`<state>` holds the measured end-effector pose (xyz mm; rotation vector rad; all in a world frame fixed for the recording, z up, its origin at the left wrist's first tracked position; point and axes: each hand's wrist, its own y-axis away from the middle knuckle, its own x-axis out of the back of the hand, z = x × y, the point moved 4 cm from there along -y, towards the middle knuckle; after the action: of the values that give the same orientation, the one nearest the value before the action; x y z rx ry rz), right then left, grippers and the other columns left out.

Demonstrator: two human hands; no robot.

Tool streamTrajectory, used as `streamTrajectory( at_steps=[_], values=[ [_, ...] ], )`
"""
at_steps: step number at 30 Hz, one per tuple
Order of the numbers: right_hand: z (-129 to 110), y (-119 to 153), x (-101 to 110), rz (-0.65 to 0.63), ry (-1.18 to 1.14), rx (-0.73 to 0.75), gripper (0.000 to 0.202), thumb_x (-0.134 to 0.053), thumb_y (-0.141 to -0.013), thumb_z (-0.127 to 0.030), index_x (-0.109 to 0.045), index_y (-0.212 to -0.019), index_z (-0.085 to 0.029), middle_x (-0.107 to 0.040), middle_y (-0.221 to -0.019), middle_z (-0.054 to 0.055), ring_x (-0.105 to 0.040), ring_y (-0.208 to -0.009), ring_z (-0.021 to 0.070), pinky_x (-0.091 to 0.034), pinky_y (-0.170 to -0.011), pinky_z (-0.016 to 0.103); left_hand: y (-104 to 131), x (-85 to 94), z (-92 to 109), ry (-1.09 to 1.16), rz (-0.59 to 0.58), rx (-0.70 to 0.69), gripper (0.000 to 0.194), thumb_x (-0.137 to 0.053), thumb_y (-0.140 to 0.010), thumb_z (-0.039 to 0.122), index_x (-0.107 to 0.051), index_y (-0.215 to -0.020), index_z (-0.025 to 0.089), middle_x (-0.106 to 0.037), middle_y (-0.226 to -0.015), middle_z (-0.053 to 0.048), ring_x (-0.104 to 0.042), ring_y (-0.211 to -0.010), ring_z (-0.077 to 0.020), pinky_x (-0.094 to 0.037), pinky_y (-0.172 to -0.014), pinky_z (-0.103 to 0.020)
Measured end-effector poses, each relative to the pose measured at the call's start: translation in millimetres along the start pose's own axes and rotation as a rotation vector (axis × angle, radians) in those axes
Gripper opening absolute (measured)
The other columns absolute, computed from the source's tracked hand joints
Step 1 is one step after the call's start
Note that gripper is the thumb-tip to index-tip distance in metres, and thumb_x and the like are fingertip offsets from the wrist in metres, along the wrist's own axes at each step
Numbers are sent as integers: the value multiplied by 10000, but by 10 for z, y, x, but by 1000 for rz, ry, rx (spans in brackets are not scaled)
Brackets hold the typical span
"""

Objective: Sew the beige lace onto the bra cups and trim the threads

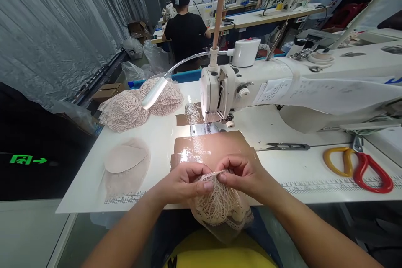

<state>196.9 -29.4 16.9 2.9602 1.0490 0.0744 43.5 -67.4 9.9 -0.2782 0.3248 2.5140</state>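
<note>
My left hand [190,182] pinches the top edge of a beige lace piece [216,207] between thumb and fingers. Close beside it, my right hand [240,176] grips the same edge. The lace hangs down from both hands over the front edge of the table, with a sheer border at its lower end. Just beyond the hands lies brown tape [216,142] stuck on the table, in front of the needle area of a white sewing machine [216,92].
Left on the table are lace cups [125,111] and beige fabric pieces [125,159]. Thread snips [287,146] and scissors [373,171] with red and yellow handles lie right. A lamp [155,92] arches over the table. A person [188,29] sits at another machine.
</note>
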Motion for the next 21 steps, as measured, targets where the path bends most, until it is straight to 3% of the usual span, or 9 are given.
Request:
streamTrajectory(
  at_steps=[8,14,18,21],
  values=[
    [65,-83,49,-36,-226,-75,240,-718,-706,-367,-613,-686,-152,-480,-603,-28,-374,-551,78,-298,-493,209,-119,6,31,-160,159,-154,296,-614,-824,344,-551,-644,118,-411,-613,19,-364,-562,-75,-304,-521,-209],
    [143,-160,136,-2,-236,-162,278,-720,-700,-406,-630,-767,-152,-537,-687,-13,-463,-628,94,-392,-587,226,-171,78,-146,138,363,-20,312,-660,-772,403,-522,-706,130,-480,-598,17,-409,-502,-72,-334,-484,-198],
    [170,-94,415,109,-89,-193,324,-686,-721,-440,-645,-907,-178,-625,-899,48,-582,-818,167,-479,-718,294,125,478,111,86,674,-20,270,-682,-731,379,-573,-778,137,-551,-625,5,-480,-511,-100,-399,-504,-218],
    [160,4,642,207,58,-203,310,-657,-747,-450,-644,-924,-195,-640,-945,61,-596,-870,192,-490,-714,286,454,836,497,-280,1056,-154,237,-650,-743,382,-593,-770,154,-511,-576,31,-438,-478,-93,-359,-467,-204]
  ],
)
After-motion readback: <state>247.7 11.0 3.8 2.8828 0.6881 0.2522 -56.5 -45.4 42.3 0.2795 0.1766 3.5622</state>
